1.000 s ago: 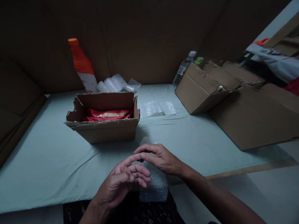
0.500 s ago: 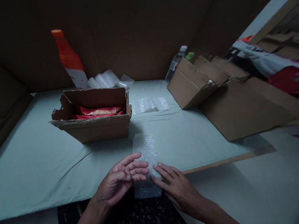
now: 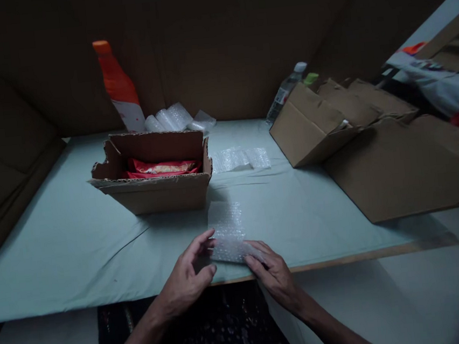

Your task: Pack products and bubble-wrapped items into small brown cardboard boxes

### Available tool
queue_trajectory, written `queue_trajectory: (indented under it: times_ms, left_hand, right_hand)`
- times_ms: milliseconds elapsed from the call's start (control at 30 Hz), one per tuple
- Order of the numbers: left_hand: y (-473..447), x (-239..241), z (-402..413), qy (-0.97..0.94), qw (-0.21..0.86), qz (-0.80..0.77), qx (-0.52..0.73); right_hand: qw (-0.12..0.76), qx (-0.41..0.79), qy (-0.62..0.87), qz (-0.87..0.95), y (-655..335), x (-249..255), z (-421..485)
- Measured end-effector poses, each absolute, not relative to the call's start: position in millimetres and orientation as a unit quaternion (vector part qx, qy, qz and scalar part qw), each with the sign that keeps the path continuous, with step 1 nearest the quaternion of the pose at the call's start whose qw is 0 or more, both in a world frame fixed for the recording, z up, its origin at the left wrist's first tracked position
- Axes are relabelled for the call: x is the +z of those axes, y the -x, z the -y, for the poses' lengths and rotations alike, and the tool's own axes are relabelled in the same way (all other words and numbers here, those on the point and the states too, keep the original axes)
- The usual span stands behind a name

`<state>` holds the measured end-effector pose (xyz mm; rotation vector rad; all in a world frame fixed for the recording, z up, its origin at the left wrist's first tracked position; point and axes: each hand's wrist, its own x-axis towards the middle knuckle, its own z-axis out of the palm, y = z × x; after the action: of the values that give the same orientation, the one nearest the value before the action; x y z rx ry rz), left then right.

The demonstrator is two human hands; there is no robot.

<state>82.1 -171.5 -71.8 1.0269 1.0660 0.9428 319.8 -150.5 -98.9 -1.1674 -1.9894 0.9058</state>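
Note:
A strip of bubble wrap [image 3: 226,221] lies on the green-covered table near its front edge, its near end folded up and over. My right hand [image 3: 274,273] pinches the right side of that folded end between thumb and fingers. At the left side of the fold, my left hand [image 3: 192,270] has its thumb and fingers apart; some fingertips reach behind the wrap and are partly hidden. Beyond the hands, to the left, stands an open cardboard box [image 3: 166,194] with red packets [image 3: 164,168] inside.
An orange and white bottle [image 3: 122,90], rolled bubble wrap [image 3: 173,118] and a flat bubble wrap piece [image 3: 240,159] lie behind the box. At right stand a clear bottle [image 3: 285,93] and cardboard boxes [image 3: 314,120]. Cardboard walls [image 3: 221,43] enclose the back and left.
The near end of the bubble wrap, which hung over the table edge, is now lifted and folded over. My right hand has closed on it; my left hand has turned palm inward. The view has shifted left.

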Motion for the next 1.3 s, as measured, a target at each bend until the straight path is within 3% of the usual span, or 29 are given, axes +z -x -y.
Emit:
queue_trajectory:
  times_ms: [133,267,367,500,667,867,1000,1100,1200,1300]
  left_hand:
    - [-96.5,-85.4,152.1,-0.476,0.554,-0.554,0.401]
    - [-100.8,-96.1,137.8,-0.504,0.492,-0.597,0.385]
    - [-99.8,-99.6,133.9,-0.525,0.472,-0.604,0.37]
    - [-97.7,-101.6,138.9,-0.576,0.393,-0.606,0.382]
    - [-94.1,-96.8,159.4,-0.734,0.197,-0.514,0.399]
    - [-97.6,-100.4,164.3,-0.747,0.24,-0.51,0.353]
    - [-102.4,-107.1,151.1,-0.722,0.244,-0.549,0.343]
    - [-105.9,-108.8,143.8,-0.722,0.203,-0.561,0.352]
    - [-105.9,-107.7,147.0,-0.742,0.148,-0.541,0.367]
    - [-100.6,-104.7,159.2,-0.774,0.145,-0.494,0.369]
  right_hand:
    - [0.323,0.326,0.458,0.761,-320.7,-96.7,148.4]
    - [0.397,0.154,0.47,0.773,-328.9,-91.8,153.5]
    - [0.367,0.07,0.41,0.832,-328.4,-86.3,156.4]
    - [0.248,0.083,0.372,0.89,-316.8,-89.1,147.9]
    - [0.264,0.122,0.363,0.885,-310.0,-96.9,133.6]
    - [0.296,0.232,0.385,0.843,-314.8,-87.3,138.3]
    - [0.344,0.117,0.404,0.84,-319.5,-85.4,145.2]
    - [0.291,0.063,0.388,0.872,-317.1,-89.3,144.0]
    - [0.249,0.062,0.385,0.886,-310.2,-94.4,136.7]
    - [0.262,0.111,0.389,0.876,-305.6,-93.7,131.6]
